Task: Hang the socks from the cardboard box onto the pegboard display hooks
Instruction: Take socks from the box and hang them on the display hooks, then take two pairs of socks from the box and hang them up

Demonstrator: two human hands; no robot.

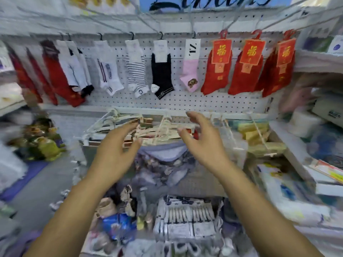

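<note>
sign lettering [209, 1] cut off, left goods [37, 140] blurred — unidentifiable

This is a small shop: a white pegboard [185, 101] carries rows of packaged socks [217, 67] on hooks, with crowded shelves [319, 62] of goods on both sides and packed merchandise [185, 219] below.

Both bare forearms reach forward and up from the lower corners, converging toward the middle. The left hand [115, 151] is raised with its back toward the camera, fingers straight and close together, pointing up and to the right, thumb spread out to the side. The right hand [202, 143] faces it, fingers loosely curved, thumb stretched toward the left hand. Neither hand holds anything, and a gap separates them.
</note>
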